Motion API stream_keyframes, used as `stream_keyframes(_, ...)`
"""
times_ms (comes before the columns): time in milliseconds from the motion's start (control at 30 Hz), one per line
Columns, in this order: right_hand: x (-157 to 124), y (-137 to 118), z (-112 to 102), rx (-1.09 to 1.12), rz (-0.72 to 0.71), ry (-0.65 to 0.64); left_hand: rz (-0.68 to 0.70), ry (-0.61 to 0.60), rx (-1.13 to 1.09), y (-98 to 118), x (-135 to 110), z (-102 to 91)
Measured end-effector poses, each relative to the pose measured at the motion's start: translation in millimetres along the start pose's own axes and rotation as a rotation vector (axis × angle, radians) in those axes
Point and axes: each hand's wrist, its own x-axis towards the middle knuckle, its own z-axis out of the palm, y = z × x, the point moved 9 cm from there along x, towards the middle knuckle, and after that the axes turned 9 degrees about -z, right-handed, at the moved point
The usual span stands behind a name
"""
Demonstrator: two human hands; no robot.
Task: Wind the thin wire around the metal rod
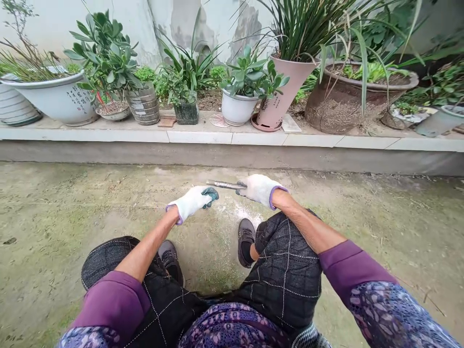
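Note:
My right hand (259,187), in a white knitted glove with a dark grip coating and a purple cuff, is closed on a grey metal rod (226,185). The rod points left, almost level, and has a ridged or wrapped stretch along its middle. Just below its free end is my left hand (197,199), gloved alike with teal fingers. Those fingers are curled together, apart from the rod; whether anything is inside them I cannot make out. White powder (241,211) is scattered over the concrete ground (119,208) beneath both hands.
Ahead runs a low tiled ledge (199,137) lined with potted plants, among them a white pot (239,107), a tall pink pot (284,89) and a wide brown pot (344,104). A stained wall (137,29) stands behind. My shoes (246,237) flank the powder.

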Motion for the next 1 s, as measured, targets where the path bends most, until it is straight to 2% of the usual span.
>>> stream_keyframes(67, 0.7, 0.3, -10.6, 0.047, 0.005, 0.100, 0.034, -0.019, -0.123, 8.3, 0.0, 1.1)
stream_keyframes(133, -1.0, -1.5, -15.4, 0.250, 0.004, 0.172, 0.058, 0.002, -0.236, 19.1, -3.2, -5.2)
stream_keyframes(200, -3.0, -3.3, -12.8, 0.514, 0.024, 0.185, 0.056, 0.045, -0.349, 27.5, -8.7, -14.6)
stream_keyframes(267, -4.0, -7.6, -5.5, 0.751, 0.034, 0.150, 0.049, 0.050, -0.471, 32.8, -14.4, -20.3)
stream_keyframes(367, -4.3, -22.8, 6.1, 1.035, -0.052, 0.048, 0.074, -0.073, -0.633, 38.7, -19.7, -17.8)
stream_keyframes(433, -6.4, -33.9, 12.1, 1.173, -0.126, -0.025, 0.092, -0.145, -0.660, 40.3, -21.6, -16.5)
stream_keyframes(500, -9.9, -42.0, 15.9, 1.259, -0.165, -0.074, 0.097, -0.141, -0.618, 40.1, -23.2, -20.2)
stream_keyframes(633, -17.0, -52.4, 17.5, 1.368, -0.175, -0.142, 0.140, -0.087, -0.547, 48.9, -32.7, -29.6)
stream_keyframes(767, -21.1, -60.0, 16.4, 1.462, -0.198, -0.217, 0.206, -0.144, -0.623, 60.5, -42.0, -25.4)
stream_keyframes(833, -20.4, -60.8, 16.8, 1.446, -0.207, -0.222, 0.203, -0.129, -0.656, 59.1, -40.5, -23.5)
stream_keyframes(933, -14.7, -57.1, 14.6, 1.298, -0.211, -0.130, 0.167, -0.062, -0.666, 51.3, -32.1, -22.0)
stream_keyframes(1000, -10.0, -47.7, 7.3, 1.093, -0.171, 0.033, 0.136, -0.022, -0.661, 46.1, -24.9, -20.3)
